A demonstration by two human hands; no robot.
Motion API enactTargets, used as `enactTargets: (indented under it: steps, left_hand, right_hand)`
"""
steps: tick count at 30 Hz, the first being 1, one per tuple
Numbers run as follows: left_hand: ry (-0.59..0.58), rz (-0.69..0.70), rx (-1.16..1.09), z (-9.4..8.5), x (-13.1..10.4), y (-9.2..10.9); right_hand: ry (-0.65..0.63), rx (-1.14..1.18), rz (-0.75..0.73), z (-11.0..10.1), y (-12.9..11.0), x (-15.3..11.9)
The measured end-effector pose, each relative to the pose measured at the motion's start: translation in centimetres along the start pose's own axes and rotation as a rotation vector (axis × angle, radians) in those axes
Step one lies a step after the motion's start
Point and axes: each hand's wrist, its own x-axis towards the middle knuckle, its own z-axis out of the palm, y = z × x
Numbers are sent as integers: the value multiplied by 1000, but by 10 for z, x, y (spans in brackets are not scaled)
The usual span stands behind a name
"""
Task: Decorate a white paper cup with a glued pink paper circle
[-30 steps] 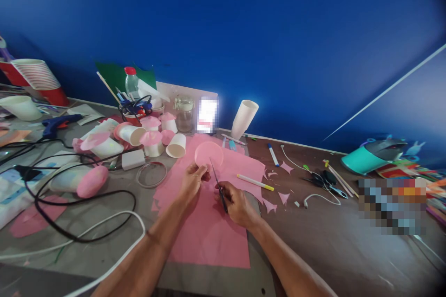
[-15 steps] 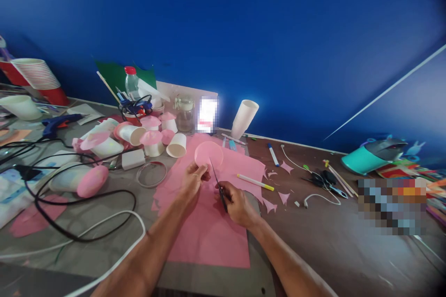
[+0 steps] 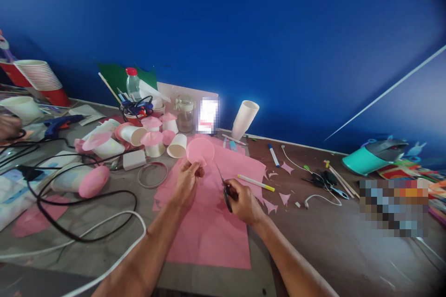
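Pinched in my left hand point(image 3: 188, 180) is a round pink paper disc point(image 3: 200, 149), held by its near edge. My right hand point(image 3: 244, 200) is closed around the dark handles of a pair of scissors point(image 3: 227, 197). The thin blade points up and to the left, a little apart from the disc. Beneath both hands lies a large sheet of pink paper point(image 3: 216, 246) over other pink sheets. A yellow-capped marker point(image 3: 256, 183) rests on the paper just beyond my right hand.
Pink paper scraps point(image 3: 270, 205) lie to the right. Paper cups with pink tops point(image 3: 153, 141) crowd the left, near black cables point(image 3: 87, 240) and a tape ring point(image 3: 152, 175). A stack of white cups point(image 3: 245, 118) leans at the wall. Another person's hand point(image 3: 9, 126) shows at far left.
My left hand and the disc have shifted slightly left. The scissors have drawn back to the right, away from the disc. Another person's hand has entered at the far left.
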Motion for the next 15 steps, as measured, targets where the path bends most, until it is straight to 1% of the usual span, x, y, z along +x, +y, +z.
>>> enactTargets:
  steps: [3,5,8,11,15]
  left_hand:
    - [-7,-22,-16,-1,0,-1]
    - [-12,-38,-22,-2,0,-2]
    - [-27,-59,-18,-2,0,-3]
    - [-38,-68,-11,-1,-1,-4]
    - [-36,-72,-6,1,-2,-4]
  right_hand:
    - [165,-195,-15,-2,6,4]
    - [229,-372,-9,-3,8,6]
    - [219,-512,0,-4,5,6]
    - [188,-571,9,-4,-2,4]
    - [157,-643,60,-2,-8,1]
